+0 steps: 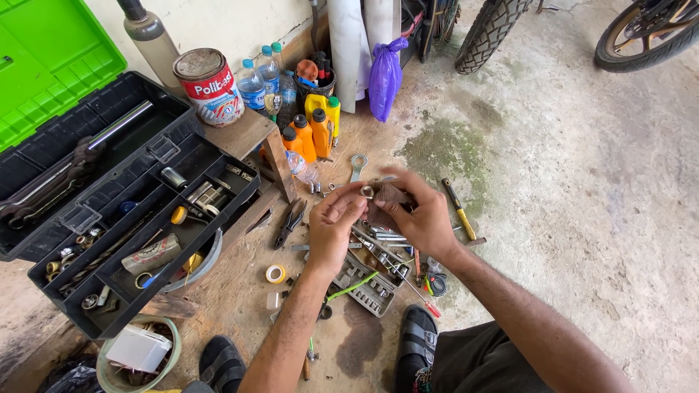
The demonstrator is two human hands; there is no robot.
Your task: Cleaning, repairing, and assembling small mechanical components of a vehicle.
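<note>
My left hand (331, 222) and my right hand (416, 215) meet above the floor. Together their fingertips pinch a small round metal part (368, 191), which looks like a socket or nut. The right hand also holds a brownish piece (392, 193) against its fingers; what it is I cannot tell. Below the hands lies a grey socket set tray (370, 280) with several sockets. A spanner (357, 167) lies just beyond the hands. Pliers (289, 223) rest to the left of my left hand.
An open black toolbox (124, 211) with a green lid (51, 58) stands at left. Orange and yellow oil bottles (314, 129), water bottles (261, 84), a tin (210, 86), a purple bag (385, 76) stand behind. Screwdrivers (459, 211), tape roll (275, 274), motorcycle tyres (489, 33).
</note>
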